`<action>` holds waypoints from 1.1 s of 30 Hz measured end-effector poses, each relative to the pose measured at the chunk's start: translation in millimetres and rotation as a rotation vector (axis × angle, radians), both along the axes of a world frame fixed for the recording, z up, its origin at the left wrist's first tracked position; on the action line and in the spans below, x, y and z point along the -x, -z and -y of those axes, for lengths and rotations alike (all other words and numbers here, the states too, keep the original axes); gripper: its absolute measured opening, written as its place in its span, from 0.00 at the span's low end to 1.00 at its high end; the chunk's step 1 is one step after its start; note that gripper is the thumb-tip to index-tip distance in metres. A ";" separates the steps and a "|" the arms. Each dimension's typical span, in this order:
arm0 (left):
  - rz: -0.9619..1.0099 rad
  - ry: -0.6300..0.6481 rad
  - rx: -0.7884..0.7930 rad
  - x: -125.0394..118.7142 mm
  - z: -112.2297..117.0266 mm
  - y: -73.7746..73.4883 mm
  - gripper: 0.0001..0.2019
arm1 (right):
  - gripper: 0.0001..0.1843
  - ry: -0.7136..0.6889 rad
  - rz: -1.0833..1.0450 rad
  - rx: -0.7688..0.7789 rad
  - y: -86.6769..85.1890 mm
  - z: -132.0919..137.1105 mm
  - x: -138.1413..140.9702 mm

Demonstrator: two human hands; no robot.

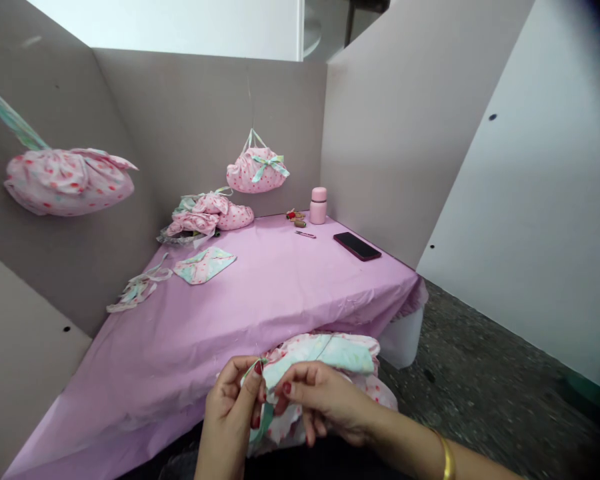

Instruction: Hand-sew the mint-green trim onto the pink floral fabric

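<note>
Low in the head view, my left hand (237, 393) pinches a green fabric strip (265, 421) between thumb and fingers, near the edge of a bundle of cloth. Just to its right, my right hand (325, 398) is closed in a pinch; whatever lies between its thumb and forefinger is too small to make out. Behind and beneath both hands, the pale green and pink dotted cloth (325, 352) lies gathered in the lap, at the table's front edge. A thin line, perhaps thread, shows above the left fingertips.
On the pink-covered table (270, 280) lie a folded fabric piece (205, 265), loose strips (143, 287), a pile of dotted cloth (205, 215), small snips (305, 234), thread spools (296, 216), a pink bottle (319, 205) and a phone (357, 246). Two dotted pouches (258, 171) hang above. Grey panels surround three sides.
</note>
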State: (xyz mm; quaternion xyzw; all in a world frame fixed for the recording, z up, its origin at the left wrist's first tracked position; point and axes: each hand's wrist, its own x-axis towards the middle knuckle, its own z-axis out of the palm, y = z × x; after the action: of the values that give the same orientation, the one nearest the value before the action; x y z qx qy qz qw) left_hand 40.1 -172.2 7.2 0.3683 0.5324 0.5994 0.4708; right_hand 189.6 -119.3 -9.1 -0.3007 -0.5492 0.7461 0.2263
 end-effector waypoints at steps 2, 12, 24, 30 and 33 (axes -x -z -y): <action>-0.114 -0.021 0.010 1.2 2.5 -0.5 0.12 | 0.17 0.266 0.055 -0.250 -10.2 -5.3 -4.7; -0.653 0.166 -0.069 3.0 7.4 -2.5 0.11 | 0.12 0.337 -0.055 -0.573 -33.2 -5.9 12.1; -0.270 0.242 0.074 6.5 7.9 -2.4 0.16 | 0.10 0.639 -0.337 0.094 -77.7 -79.5 -30.3; -0.166 0.188 0.115 11.3 9.8 -0.4 0.18 | 0.14 0.933 -0.445 -0.148 -103.0 -147.8 -76.1; -0.132 0.196 0.126 10.1 8.4 -1.2 0.18 | 0.08 0.868 -0.407 -0.215 -84.7 -132.2 -62.7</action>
State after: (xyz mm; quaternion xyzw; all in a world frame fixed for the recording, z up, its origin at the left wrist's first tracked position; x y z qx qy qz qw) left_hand 30.0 -180.6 8.4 0.4268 0.5603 0.4901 0.5135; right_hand 252.3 12.9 75.6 -0.3249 -0.3916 0.5656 0.6490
